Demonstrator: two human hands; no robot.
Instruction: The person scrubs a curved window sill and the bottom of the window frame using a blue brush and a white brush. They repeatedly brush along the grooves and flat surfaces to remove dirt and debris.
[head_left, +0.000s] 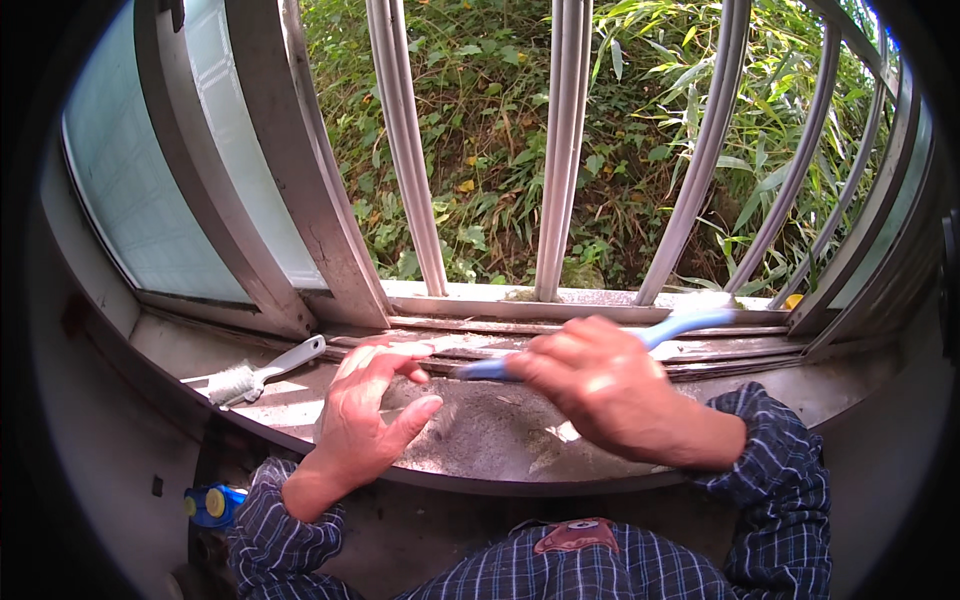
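Note:
My right hand (604, 386) is closed around the handle of a light blue brush (686, 324), just above the window sill. Its pale head, blurred and overexposed, points right near the foot of the metal bars; the other end of the handle sticks out to the left. My left hand (367, 420) hovers over the dusty sill (495, 435) with fingers spread and curved, apart from the brush handle. A second brush with a white handle (289, 360) and whitish bristles lies on the sill at the left. Dirt shows along the window track (465, 341).
Vertical metal bars (562, 187) stand beyond the sill, with plants behind them. Frosted sliding panes (142, 180) are at the left. A blue object with yellow round parts (217, 501) sits below the sill, at the lower left. A small yellow thing (793, 301) lies by the right frame.

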